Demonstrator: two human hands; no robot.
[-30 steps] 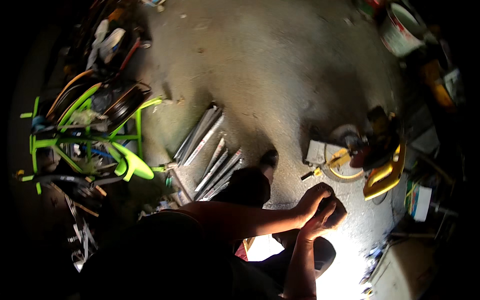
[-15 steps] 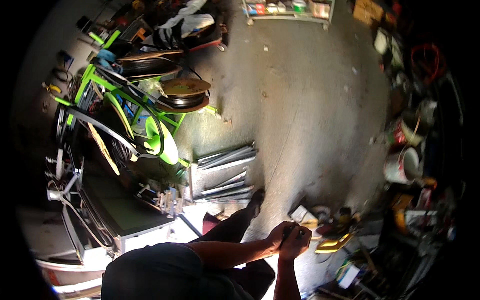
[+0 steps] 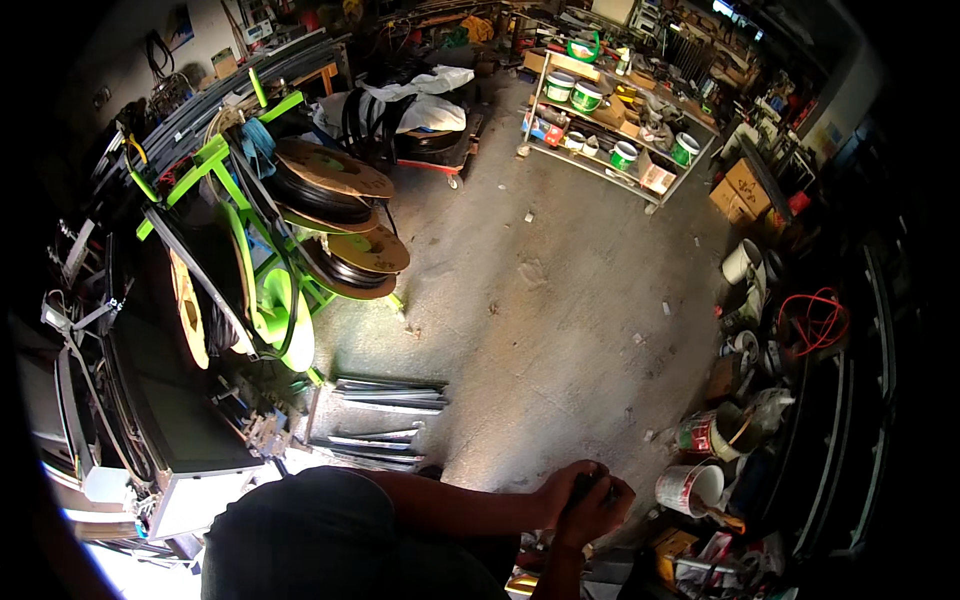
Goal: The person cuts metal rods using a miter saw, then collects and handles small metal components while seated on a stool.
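Note:
In front of my body, at the lower right of the view, both hands are brought together. My left hand (image 3: 556, 490) is closed around a small dark object (image 3: 582, 488). My right hand (image 3: 603, 512) is wrapped round the same object from the other side. Only a strip of black shows between the fingers, so its kind cannot be made out. My left forearm stretches across from the left, while the right one rises from the lower edge. Beneath the hands lies the concrete floor.
At left stands a bright green reel rack (image 3: 215, 165) with spools of black strip (image 3: 360, 262). Dark metal bars (image 3: 390, 393) lie on the floor nearby. A shelf cart (image 3: 590, 160) carries tubs farther off. White buckets (image 3: 690, 488) and a red cable (image 3: 815, 322) line the right side.
The view has tilted up and turned, bringing the whole cart and the far end of the workshop into sight. My hands stay joined around the dark object.

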